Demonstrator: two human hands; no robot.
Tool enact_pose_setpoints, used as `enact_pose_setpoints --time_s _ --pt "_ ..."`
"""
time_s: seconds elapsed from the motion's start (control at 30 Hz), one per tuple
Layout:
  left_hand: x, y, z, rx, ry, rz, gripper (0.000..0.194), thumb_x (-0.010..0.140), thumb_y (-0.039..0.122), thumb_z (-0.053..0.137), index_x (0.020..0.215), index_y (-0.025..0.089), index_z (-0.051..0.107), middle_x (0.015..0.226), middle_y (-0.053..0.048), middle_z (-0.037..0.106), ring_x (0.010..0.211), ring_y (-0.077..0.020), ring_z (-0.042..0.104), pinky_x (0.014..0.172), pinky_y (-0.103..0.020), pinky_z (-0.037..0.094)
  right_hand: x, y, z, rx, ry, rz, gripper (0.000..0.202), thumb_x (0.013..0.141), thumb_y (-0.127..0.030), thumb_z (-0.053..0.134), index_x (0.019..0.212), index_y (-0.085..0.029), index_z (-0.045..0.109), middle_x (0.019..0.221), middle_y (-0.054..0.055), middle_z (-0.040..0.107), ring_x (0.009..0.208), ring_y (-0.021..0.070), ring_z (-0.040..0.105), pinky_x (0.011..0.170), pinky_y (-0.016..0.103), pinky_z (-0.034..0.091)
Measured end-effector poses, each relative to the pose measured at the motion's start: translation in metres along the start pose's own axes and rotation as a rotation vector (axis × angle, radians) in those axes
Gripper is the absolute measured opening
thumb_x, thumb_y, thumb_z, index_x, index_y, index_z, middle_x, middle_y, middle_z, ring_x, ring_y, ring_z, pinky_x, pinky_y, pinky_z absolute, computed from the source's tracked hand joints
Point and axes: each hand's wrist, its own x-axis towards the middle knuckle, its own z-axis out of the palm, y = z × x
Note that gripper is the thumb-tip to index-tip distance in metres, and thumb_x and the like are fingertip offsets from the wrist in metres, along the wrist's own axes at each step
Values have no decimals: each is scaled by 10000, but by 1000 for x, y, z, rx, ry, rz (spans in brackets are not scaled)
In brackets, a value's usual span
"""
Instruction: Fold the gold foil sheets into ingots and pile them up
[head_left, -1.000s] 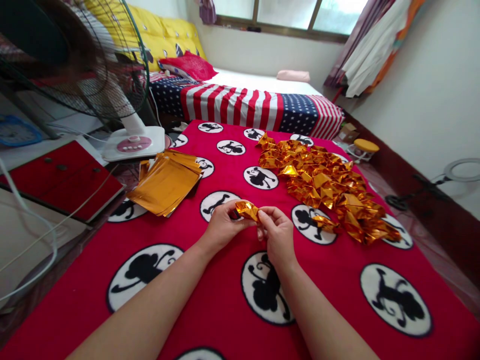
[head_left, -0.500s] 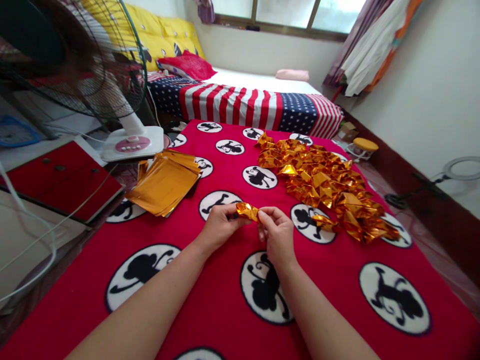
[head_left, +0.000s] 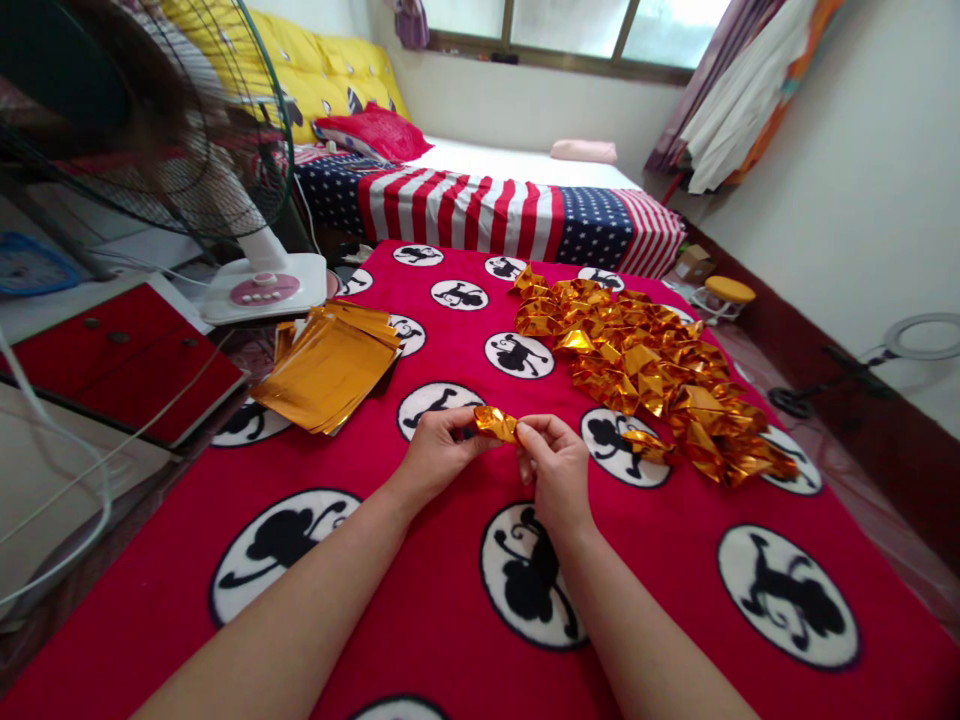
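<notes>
Between my two hands is a small folded piece of gold foil paper (head_left: 495, 423), held just above the red blanket (head_left: 420, 600). My left hand (head_left: 439, 450) pinches its left end between thumb and fingers. On the right end, the thumb and fingertips of my right hand (head_left: 553, 460) are closed. Right of my hands lies a heap of folded gold foil pieces (head_left: 637, 360), with one loose folded piece (head_left: 649, 446) at its near edge. A stack of flat gold foil sheets (head_left: 330, 365) rests at the left edge of the blanket.
An electric fan (head_left: 262, 285) stands at the left on a cabinet with a red front (head_left: 112, 345). Beyond the blanket is a bed with a flag-patterned cover (head_left: 465, 205). A yellow stool (head_left: 729, 290) and a ring-shaped stand (head_left: 926, 336) are at the right.
Hardly anything differs. Both hands keep their pinch on the folded foil piece, which has shifted very slightly. The heap and the stack are unchanged.
</notes>
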Motion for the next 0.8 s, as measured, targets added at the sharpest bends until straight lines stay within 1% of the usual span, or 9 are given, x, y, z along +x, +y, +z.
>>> enact_pose_setpoints --time_s 0.1,0.17,0.23,0.3,0.4,0.47,0.63,0.7,0.8 --pt "0 5 -2 16 -8 -32 371 722 421 767 970 153 700 833 -41 703 727 -156 612 615 -225 430 2 -1 0 38 47 25 174 729 -304 706 764 -166 607 458 -83 514 321 42 370 312 156 255" --pt "-1 6 -3 -60 17 -48 455 752 501 715 1039 156 641 870 -47 685 744 -159 620 619 -229 437 3 -1 0 61 66 45 165 714 -290 705 752 -167 602 449 -86 506 313 41 362 306 156 239" --pt "-1 6 -5 -138 54 -41 450 825 574 590 998 159 592 807 -28 644 703 -144 604 608 -228 433 4 -1 0 64 69 49 160 708 -284 702 743 -167 598 438 -87 500 306 43 356 300 157 232" --pt "-1 5 -6 -126 74 -28 438 876 595 485 877 165 564 684 8 567 613 -118 539 567 -221 396 4 -1 0 44 67 43 160 710 -284 702 745 -167 598 437 -86 502 305 46 359 300 160 239" --pt "0 4 -7 37 88 -35 432 905 539 458 684 171 510 578 31 464 549 -101 436 531 -225 326 2 -1 1 -24 51 25 171 722 -300 701 752 -166 600 452 -81 511 314 46 364 306 162 250" --pt "0 6 -6 169 98 -52 412 912 454 471 612 173 473 555 33 436 550 -101 417 539 -232 308 0 -3 1 -82 42 -9 177 734 -312 701 756 -165 603 471 -78 517 329 46 376 317 161 260" --pt "-1 9 -3 392 -1 12 284 897 291 468 646 170 527 589 28 479 572 -107 437 575 -241 299 -1 -5 1 -130 5 -125 181 794 -338 679 841 -172 625 631 -43 607 417 61 496 394 174 383" --pt "-1 9 -2 391 -3 17 304 915 302 441 654 171 524 594 26 488 577 -110 444 576 -240 299 -1 -4 0 -132 -24 -122 198 806 -358 676 872 -178 628 673 -32 627 448 71 528 426 187 424" --pt "-1 9 -3 353 31 0 366 944 358 412 647 171 517 588 24 483 583 -114 452 568 -235 298 -1 -3 -2 -170 -63 -91 233 814 -399 669 885 -179 641 630 -32 616 451 84 527 430 195 421"
